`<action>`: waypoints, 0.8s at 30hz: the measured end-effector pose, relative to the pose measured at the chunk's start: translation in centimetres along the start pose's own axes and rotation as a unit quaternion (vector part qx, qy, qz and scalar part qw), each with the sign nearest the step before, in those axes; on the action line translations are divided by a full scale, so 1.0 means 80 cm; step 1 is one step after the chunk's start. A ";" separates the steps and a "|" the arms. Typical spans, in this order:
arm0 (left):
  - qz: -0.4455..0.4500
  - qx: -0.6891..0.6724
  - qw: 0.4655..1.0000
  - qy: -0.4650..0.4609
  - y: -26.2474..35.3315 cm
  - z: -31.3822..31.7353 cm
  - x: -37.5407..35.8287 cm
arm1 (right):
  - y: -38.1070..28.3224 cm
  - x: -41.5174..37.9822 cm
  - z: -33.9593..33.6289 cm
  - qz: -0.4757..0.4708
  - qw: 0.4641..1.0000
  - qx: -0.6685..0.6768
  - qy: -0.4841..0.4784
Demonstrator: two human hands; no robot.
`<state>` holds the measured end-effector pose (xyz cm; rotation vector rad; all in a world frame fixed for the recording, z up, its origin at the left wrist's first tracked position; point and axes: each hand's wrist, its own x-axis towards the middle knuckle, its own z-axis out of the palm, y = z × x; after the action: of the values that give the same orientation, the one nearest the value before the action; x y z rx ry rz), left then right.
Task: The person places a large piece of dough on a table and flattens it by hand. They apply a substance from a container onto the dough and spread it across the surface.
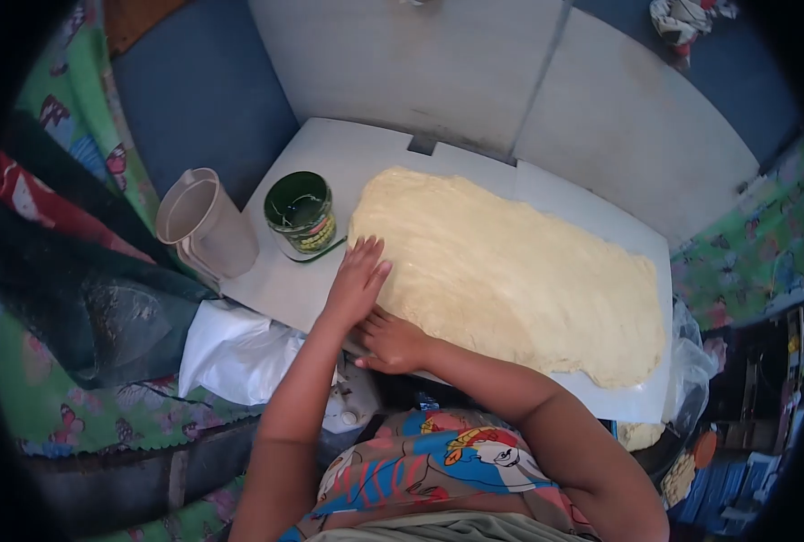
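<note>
A large, pale yellow sheet of dough lies flat across the white tabletop, its surface smooth and slightly streaked. At its left edge, my left hand rests with fingers stretched out, the fingertips on or against the dough. Just below it, my right hand is at the near left edge of the dough, palm down with fingers apart. Neither hand holds anything that I can see. Left of the dough stands a green plastic bucket with a picture label, its handle hanging down on the right side.
A beige pitcher stands at the table's left edge. White plastic bag hangs below that corner, and clear plastic is at the right edge. Pale panels rise behind the white table. More dough shows below the right corner.
</note>
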<state>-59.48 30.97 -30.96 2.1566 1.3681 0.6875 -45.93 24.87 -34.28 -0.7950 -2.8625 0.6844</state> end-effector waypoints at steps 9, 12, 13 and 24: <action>-0.056 0.303 0.951 -0.035 -0.033 0.062 0.060 | 0.073 -0.201 -0.016 0.446 0.881 -0.109 0.117; 0.029 0.325 0.945 0.028 -0.027 0.066 0.054 | 0.115 -0.264 -0.019 0.565 0.796 -0.137 0.165; 0.102 0.303 0.948 -0.003 -0.020 0.072 0.049 | 0.124 -0.275 -0.022 0.580 0.776 -0.152 0.196; 0.316 0.138 0.919 -0.194 0.129 0.173 -0.026 | 0.014 -0.252 0.030 0.494 0.841 -0.115 0.186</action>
<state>-44.44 23.27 -35.07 2.8023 0.5746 0.2517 -28.57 14.53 -36.37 -2.1919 -2.0356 0.1664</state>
